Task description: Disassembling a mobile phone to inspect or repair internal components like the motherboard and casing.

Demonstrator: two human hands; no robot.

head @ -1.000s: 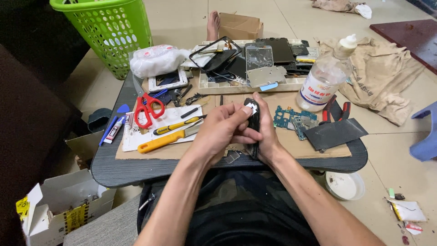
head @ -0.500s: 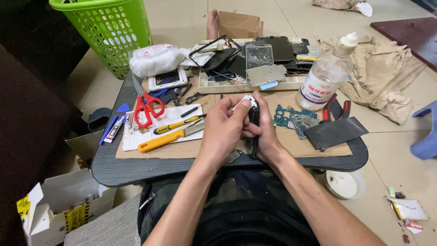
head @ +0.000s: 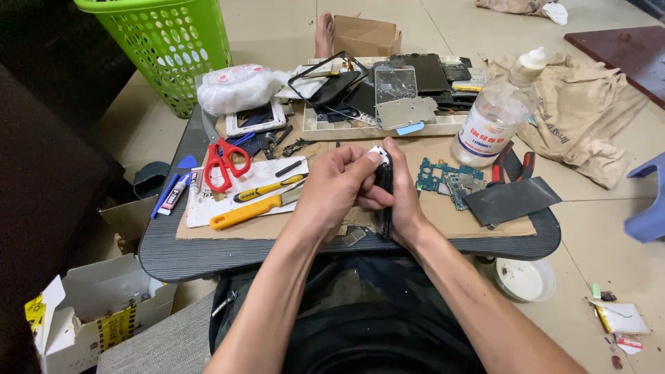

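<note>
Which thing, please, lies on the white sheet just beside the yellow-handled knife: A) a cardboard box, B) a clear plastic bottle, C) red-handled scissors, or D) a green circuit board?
C: the red-handled scissors lie on the white sheet, just above the yellow-handled knife, left of both hands.

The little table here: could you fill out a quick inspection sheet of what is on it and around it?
Surface: dark table with cardboard sheet.
Job's things: black phone held edge-up by right hand; left hand pinches a small white piece at its top.
Clutter: red scissors, yellow knife, circuit board, clear bottle, parts tray.
Grippers: bare hands, both gripping.
Cables: nothing seen.
Surroundings: green basket, tiled floor, tan cloth.
</note>
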